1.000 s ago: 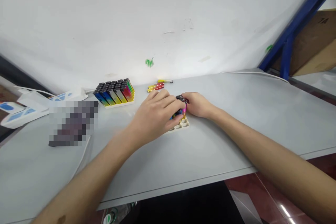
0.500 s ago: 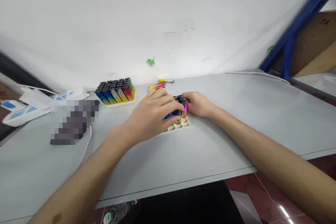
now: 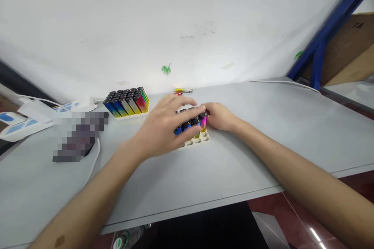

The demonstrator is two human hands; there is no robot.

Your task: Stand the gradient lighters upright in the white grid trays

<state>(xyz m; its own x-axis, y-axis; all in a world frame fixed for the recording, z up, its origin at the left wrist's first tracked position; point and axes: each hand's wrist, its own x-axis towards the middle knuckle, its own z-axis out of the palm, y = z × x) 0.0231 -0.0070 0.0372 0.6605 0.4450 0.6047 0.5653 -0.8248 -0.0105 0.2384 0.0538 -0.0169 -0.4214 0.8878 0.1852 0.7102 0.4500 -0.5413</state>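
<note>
Several lighters [image 3: 203, 122] with black tops and blue, yellow and pink bodies stand upright in a cream rack [image 3: 198, 140], whose front row shows bare slots. Over their left side my left hand [image 3: 166, 124] is spread, fingers apart and slightly blurred, with part of the rack hidden beneath it. My right hand [image 3: 219, 116] rests on the table at the rack's right end. Its fingers are bent in against the rearmost lighters; their tips are mostly hidden, so what they pinch cannot be made out.
A second rack full of lighters [image 3: 127, 103] stands at the back left. Loose lighters [image 3: 183, 90] lie near the wall. On the left are a pixelated dark object [image 3: 80, 138], a white cable [image 3: 95, 163] and a power strip [image 3: 29, 124]. A blue metal frame [image 3: 317, 62] rises at right.
My left hand has opened, its fingers spreading and lifting off the lighters, so more blue ones show beneath. My right hand has stayed at the rack's right end.
</note>
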